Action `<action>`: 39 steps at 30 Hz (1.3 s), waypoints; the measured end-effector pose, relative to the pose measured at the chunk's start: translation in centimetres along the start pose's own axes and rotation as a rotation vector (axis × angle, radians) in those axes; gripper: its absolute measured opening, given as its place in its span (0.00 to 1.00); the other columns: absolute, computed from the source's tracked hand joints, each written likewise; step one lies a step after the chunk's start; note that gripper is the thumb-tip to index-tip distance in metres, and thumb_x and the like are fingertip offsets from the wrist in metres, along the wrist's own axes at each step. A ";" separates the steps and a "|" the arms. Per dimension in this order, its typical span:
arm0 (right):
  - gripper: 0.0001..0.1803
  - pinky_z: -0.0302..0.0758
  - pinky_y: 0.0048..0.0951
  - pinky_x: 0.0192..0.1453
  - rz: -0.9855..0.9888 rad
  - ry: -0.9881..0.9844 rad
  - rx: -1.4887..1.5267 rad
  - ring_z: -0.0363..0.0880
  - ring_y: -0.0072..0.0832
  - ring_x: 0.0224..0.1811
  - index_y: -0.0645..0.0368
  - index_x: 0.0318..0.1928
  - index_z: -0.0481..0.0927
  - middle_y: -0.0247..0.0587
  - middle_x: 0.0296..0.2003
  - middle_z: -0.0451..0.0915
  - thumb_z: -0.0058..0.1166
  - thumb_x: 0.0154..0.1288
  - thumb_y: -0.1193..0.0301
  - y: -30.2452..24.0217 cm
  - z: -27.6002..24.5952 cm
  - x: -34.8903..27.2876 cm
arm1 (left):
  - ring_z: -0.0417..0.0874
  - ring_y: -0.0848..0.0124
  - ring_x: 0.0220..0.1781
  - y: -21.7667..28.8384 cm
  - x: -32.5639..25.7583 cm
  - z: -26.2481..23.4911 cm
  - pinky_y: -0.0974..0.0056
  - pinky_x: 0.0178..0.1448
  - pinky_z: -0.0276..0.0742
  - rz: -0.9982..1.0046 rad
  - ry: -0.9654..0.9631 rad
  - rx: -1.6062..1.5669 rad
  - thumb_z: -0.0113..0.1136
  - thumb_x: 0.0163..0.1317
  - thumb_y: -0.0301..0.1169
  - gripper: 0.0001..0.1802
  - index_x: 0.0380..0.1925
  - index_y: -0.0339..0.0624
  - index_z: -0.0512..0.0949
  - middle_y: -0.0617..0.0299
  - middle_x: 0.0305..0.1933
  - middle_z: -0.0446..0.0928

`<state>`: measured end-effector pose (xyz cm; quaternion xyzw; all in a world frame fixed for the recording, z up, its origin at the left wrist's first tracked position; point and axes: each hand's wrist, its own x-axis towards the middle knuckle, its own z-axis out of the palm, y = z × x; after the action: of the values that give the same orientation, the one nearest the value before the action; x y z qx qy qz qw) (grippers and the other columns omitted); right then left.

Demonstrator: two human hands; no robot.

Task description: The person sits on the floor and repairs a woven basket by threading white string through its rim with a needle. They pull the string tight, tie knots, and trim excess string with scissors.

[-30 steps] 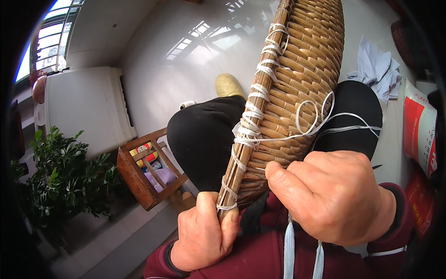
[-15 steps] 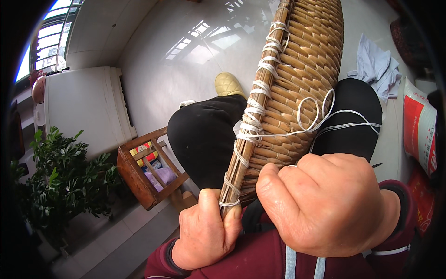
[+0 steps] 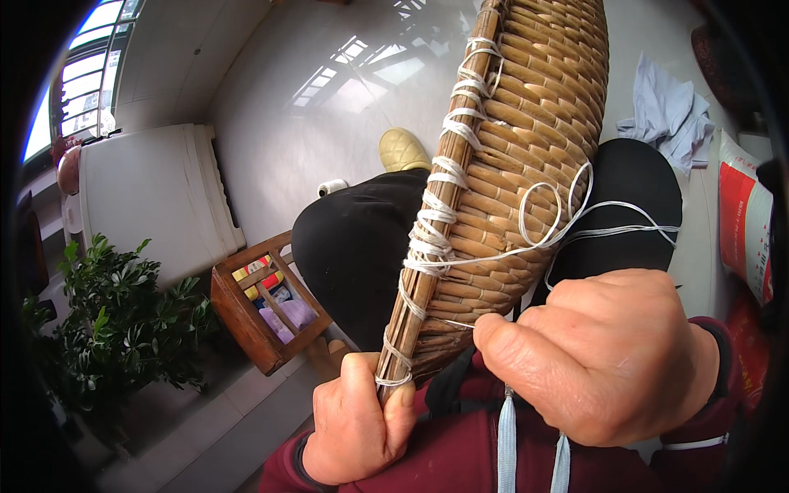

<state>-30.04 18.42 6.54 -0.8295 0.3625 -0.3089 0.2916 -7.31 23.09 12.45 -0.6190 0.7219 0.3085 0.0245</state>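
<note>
Basket rim clamped w/ L hand grip; needle or thread (unclear) pinched w/ R hand grip, nr white cord.

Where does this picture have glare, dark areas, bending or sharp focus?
In the head view, bright reflections glare on the floor; the window is very bright, bending near the rim; corners fall to black; the woven basket looks fairly sharp.
</note>
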 end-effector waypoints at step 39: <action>0.11 0.62 0.21 0.17 -0.025 0.017 0.028 0.67 0.19 0.16 0.64 0.37 0.80 0.28 0.17 0.66 0.58 0.51 0.73 -0.3 3.2 1.5 | 0.76 0.53 0.21 0.6 -0.3 0.6 0.56 0.27 0.71 -0.094 -0.022 0.060 0.57 0.65 0.34 0.13 0.40 0.35 0.71 0.51 0.22 0.75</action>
<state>-26.75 18.30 5.15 -0.8271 0.3501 -0.3248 0.2963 -8.04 23.73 12.34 -0.6477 0.7007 0.2918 0.0655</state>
